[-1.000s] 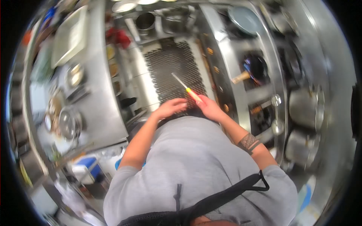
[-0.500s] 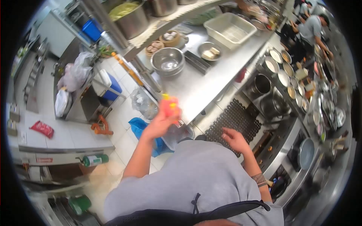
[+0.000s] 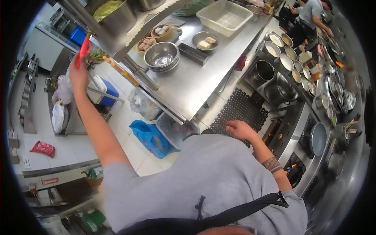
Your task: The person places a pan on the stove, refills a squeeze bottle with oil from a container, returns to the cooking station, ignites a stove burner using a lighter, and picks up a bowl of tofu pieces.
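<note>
My left hand (image 3: 78, 76) is stretched out to the far left, raised near the shelf post. Its fingers are closed on what look like scissors (image 3: 83, 53), with a red looped handle pointing up and a yellowish tip at the top; any blades are hidden in the hand. My right hand (image 3: 239, 130) hangs in front of my body above the black floor mat (image 3: 244, 113). Its fingers are loosely bent and slightly apart, with nothing visible in them.
The steel table (image 3: 178, 98) ahead holds stacked metal bowls (image 3: 161, 56), bamboo steamers (image 3: 161, 33), a bowl with pale blocks (image 3: 205, 41) and a white tub (image 3: 224, 17). A blue bag (image 3: 147, 139) lies on the floor. Stoves line the right, where another person (image 3: 313, 15) stands.
My left hand has swung outward and up to the left with the red item, from the table corner to beside the shelf post. My right hand has shifted slightly up and left.
</note>
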Demonstrator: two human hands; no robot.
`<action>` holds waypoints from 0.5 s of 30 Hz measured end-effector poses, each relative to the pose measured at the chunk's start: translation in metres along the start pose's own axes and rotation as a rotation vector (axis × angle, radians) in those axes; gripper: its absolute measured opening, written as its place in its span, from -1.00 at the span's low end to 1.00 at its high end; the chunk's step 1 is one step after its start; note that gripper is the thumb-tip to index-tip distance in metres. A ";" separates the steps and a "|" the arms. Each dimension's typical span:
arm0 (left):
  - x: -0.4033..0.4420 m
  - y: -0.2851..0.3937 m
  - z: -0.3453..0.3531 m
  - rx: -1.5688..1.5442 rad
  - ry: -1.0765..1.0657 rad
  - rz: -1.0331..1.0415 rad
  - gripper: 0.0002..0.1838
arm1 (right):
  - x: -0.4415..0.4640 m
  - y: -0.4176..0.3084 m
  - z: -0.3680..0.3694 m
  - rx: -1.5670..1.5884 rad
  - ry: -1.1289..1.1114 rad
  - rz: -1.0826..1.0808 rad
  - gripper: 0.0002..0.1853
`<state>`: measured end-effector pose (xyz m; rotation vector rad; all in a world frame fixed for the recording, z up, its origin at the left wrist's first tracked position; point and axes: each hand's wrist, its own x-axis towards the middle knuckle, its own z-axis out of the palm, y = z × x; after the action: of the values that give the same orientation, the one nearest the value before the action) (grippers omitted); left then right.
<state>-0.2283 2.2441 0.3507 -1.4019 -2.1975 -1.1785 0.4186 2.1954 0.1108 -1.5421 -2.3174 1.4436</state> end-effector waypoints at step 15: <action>0.058 -0.002 0.145 -0.204 -0.154 0.118 -0.47 | -0.074 0.206 0.096 1.049 0.617 0.710 -0.61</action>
<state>-0.2321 2.3898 0.2940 -1.7325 -2.1071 -1.3230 0.5617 2.0955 -0.0524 -1.9788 -0.4771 1.5105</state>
